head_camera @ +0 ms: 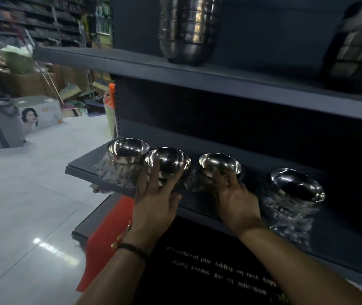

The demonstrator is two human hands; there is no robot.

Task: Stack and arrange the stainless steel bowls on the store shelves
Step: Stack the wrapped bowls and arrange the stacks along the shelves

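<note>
Dark grey metal store shelf unit [241,84], two boards in view. On upper board: tall stack of nested stainless steel bowls [189,29]. Along lower board's front edge: four shiny steel bowl stacks [128,148] in a row, rightmost in clear plastic wrap [285,216]. Left hand [156,194] wrapped round 2nd stack from left [168,161]; right hand [233,194] grasping 3rd stack [219,165] near rim.

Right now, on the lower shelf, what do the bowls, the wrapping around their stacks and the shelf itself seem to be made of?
The bowls look like polished stainless steel: mirror-bright, with sharp light reflections inside. The wrapping seems thin clear plastic film: see-through, crinkled, glinting. The shelf is probably painted metal: matte dark grey, thin folded edge.
</note>
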